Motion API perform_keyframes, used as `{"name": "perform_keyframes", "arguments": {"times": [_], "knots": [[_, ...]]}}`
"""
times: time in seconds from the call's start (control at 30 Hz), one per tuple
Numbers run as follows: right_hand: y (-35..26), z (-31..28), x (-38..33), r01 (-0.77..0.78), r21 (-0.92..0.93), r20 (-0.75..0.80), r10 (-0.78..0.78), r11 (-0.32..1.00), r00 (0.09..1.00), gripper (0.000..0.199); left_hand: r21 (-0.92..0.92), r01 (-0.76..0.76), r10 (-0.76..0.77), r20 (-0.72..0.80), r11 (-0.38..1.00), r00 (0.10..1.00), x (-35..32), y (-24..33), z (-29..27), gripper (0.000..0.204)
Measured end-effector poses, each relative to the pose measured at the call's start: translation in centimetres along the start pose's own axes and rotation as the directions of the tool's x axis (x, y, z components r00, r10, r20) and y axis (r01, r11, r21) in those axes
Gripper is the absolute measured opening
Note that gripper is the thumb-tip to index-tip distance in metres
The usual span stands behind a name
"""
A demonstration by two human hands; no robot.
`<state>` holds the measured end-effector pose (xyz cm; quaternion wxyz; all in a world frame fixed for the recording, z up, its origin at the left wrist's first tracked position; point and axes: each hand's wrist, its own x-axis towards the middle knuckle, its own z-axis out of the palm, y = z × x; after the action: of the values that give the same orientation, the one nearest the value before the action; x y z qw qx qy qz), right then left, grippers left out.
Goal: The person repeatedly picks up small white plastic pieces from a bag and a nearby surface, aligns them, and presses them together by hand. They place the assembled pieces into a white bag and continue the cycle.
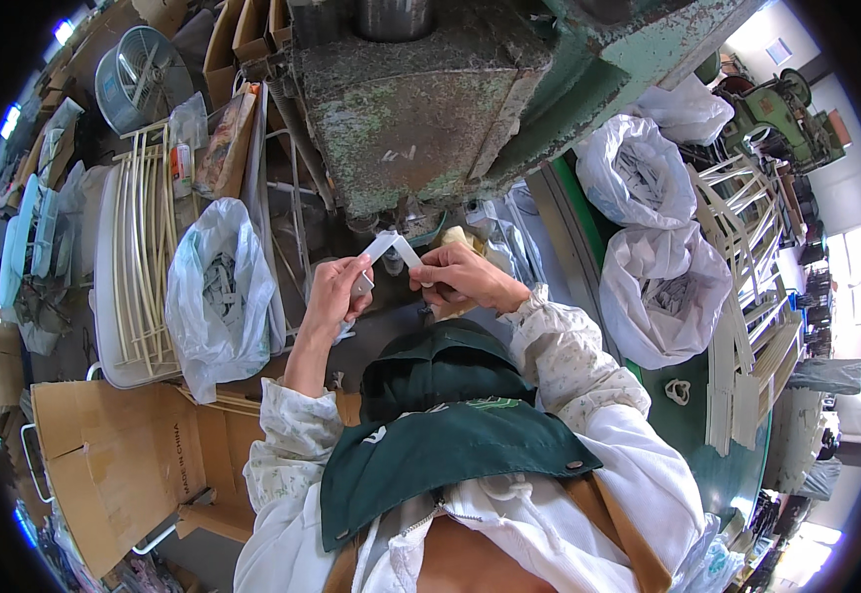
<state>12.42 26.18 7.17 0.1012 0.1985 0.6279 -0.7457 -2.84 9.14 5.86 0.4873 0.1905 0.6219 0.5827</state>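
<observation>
Both hands are raised under the head of a large, worn green press (406, 119). Between them is a white flat strip (385, 240) bent into an upside-down V. My left hand (336, 289) pinches its left leg, and another small white piece (361, 285) shows in the same fingers. The strip's right leg is gripped between the thumb and fingers of my right hand (470, 276). Just behind the strip's peak sits the press's lower tooling (394, 261), partly covered by the strip. Whether the strip touches it, I cannot tell.
A plastic bag (221, 296) of grey-white pieces stands at left beside a rack of pale strips (142, 267). At right, two more filled bags (663, 296) and stacked long strips (746, 395) lie on a green table (687, 435). An open cardboard box (119, 455) is low left.
</observation>
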Motion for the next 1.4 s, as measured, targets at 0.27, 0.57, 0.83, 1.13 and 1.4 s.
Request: {"name": "perform_keyframes", "arguments": {"times": [0.27,0.57,0.83,1.13,1.4], "knots": [[-1.9,-0.4,-1.8,0.092,-0.006,-0.022,-0.092,0.996,0.996,0.029,-0.057,-0.027,0.033,0.095,0.998,0.995,-0.6,1.9,0.8,0.038],[0.4,-18.5,-10.7,0.448,-0.065,-0.821,-0.303,0.892,0.484,0.018,-0.448,0.258,-0.131,0.296,0.856,0.946,-2.6,-7.5,1.2,0.034],[-0.5,-32.2,-19.6,0.063,-0.069,-0.904,-0.089,0.996,0.418,0.03,-0.511,0.242,-0.151,0.212,0.825,0.965,-4.1,-7.3,1.5,0.027],[19.8,-31.9,-29.0,-0.904,-0.23,-0.972,-0.049,0.36,0.228,0.062,-0.482,0.29,-0.267,0.117,0.827,0.957,-2.3,-10.5,1.7,0.026],[28.1,-32.8,-20.2,-0.85,0.196,-0.91,-0.233,0.489,-0.343,0.081,-0.436,0.363,-0.263,0.274,0.824,0.925,0.3,-8.6,9.3,0.022]]}}
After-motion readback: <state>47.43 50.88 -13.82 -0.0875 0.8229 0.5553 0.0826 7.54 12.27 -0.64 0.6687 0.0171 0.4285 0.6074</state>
